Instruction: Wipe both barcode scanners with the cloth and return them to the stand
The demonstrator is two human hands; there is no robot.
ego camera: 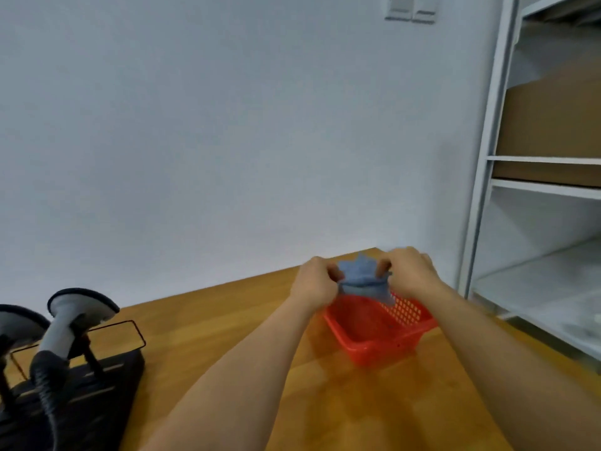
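Note:
A crumpled blue cloth [364, 278] is held between both hands above the far end of a red perforated basket [374, 336]. My left hand [315, 284] grips its left edge and my right hand [411, 271] grips its right edge. At the lower left, two grey-and-black barcode scanners rest in a black stand [97, 379]: one scanner [74, 314] is fully visible, the other scanner [16, 323] is cut off by the frame's left edge. Both hands are well to the right of the scanners.
Everything sits on a wooden table [227, 320] set against a white wall. A white metal shelving unit [536, 177] holding cardboard boxes stands at the right, close to the table's right edge. Coiled scanner cables [45, 385] hang over the stand.

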